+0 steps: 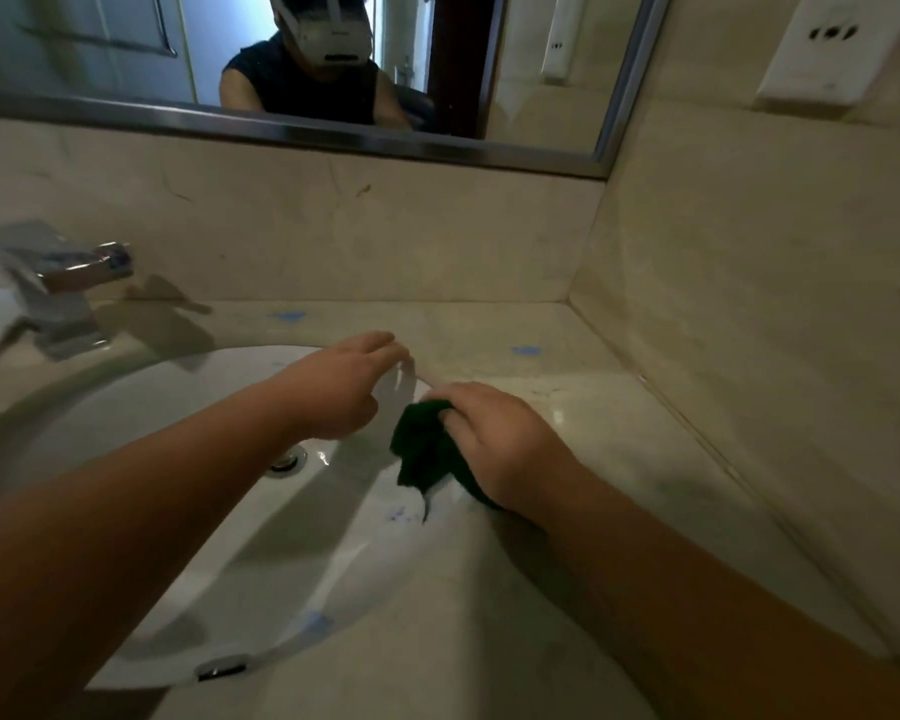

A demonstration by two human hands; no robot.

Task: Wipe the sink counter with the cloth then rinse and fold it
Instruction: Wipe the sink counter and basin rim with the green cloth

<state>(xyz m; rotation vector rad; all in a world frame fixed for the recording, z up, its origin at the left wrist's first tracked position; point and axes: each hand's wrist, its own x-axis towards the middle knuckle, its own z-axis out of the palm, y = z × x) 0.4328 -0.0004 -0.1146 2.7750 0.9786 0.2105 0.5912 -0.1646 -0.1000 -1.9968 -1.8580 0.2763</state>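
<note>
Green cloth — bunched at the sink rim's right edge, gripped by right hand. Left hand — fingers loose, holding nothing, above the basin.

Nothing written here can be read: no word, brand or number. A tiny mark sits on the front of the white headset reflected in the mirror, and another faint one near the lower edge of the white wall socket plate; both are too blurred to make out.
</note>
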